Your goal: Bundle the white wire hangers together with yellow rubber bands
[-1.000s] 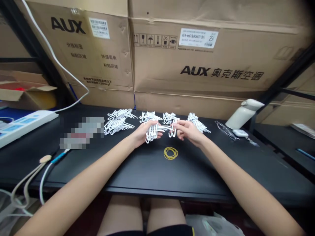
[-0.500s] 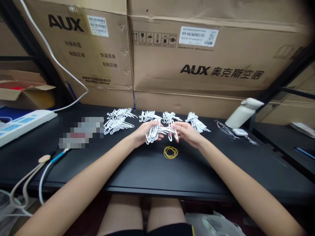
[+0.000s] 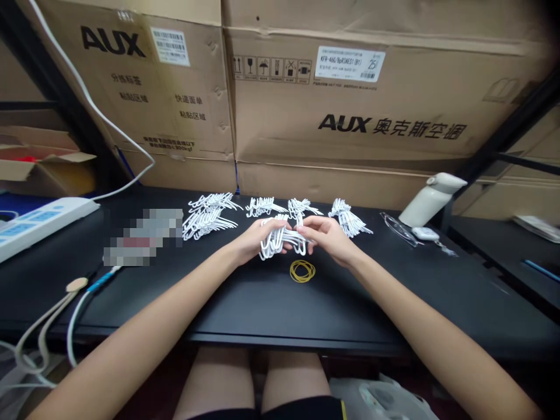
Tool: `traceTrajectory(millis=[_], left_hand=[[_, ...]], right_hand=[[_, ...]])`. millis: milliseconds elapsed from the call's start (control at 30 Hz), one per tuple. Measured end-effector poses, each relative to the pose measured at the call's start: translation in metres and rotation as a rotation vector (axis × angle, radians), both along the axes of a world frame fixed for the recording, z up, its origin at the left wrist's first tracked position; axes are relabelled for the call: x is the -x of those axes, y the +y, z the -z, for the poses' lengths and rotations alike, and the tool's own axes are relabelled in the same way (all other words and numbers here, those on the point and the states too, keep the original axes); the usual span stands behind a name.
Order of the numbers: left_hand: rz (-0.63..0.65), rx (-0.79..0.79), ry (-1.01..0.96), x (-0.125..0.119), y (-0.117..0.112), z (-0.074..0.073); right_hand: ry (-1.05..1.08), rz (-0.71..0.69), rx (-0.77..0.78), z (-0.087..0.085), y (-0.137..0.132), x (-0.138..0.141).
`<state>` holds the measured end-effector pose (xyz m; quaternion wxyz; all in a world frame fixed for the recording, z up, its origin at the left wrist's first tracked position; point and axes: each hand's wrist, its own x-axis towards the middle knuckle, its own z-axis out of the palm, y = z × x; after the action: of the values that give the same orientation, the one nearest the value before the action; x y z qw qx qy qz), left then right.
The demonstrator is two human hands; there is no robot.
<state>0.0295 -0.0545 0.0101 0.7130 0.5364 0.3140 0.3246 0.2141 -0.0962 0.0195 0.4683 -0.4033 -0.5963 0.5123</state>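
My left hand [image 3: 249,239] is closed around a bunch of white hooks [image 3: 273,240], their curved ends hanging toward me. At the bunch's right side, the fingers of my right hand [image 3: 330,238] pinch another white hook [image 3: 300,239] against the stems. Part of the bunch is hidden by my fingers. Below the hands, a small heap of yellow rubber bands [image 3: 302,272] lies on the black table [image 3: 262,309]. Behind the hands are more white hooks in groups: a left pile [image 3: 209,217], two middle piles, and a right pile [image 3: 350,220].
Large cardboard boxes [image 3: 280,134] stand along the back. A white bottle [image 3: 431,201], glasses [image 3: 398,230] and a small white case [image 3: 425,234] are at right. A white power strip [image 3: 48,221], a blurred-out object [image 3: 149,233] and cables are at left.
My right hand has moved slightly left, bringing its hook closer against the bunch in my left hand. The view has shifted a little; the piles and rubber bands stay put.
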Motion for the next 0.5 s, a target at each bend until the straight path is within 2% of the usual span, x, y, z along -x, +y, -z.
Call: traceTrajectory(millis=[233,500], left_hand=[[-0.043,-0.028,0.049,-0.0028,-0.0042,-0.0022],[-0.046,-0.020,0.035,-0.0022,-0.0029,-0.0024]], right_hand=[[-0.004,0.021,0.072,0.0036,0.0000,0.0034],[0.107,0.036,0.147,0.0036,0.0018,0.0012]])
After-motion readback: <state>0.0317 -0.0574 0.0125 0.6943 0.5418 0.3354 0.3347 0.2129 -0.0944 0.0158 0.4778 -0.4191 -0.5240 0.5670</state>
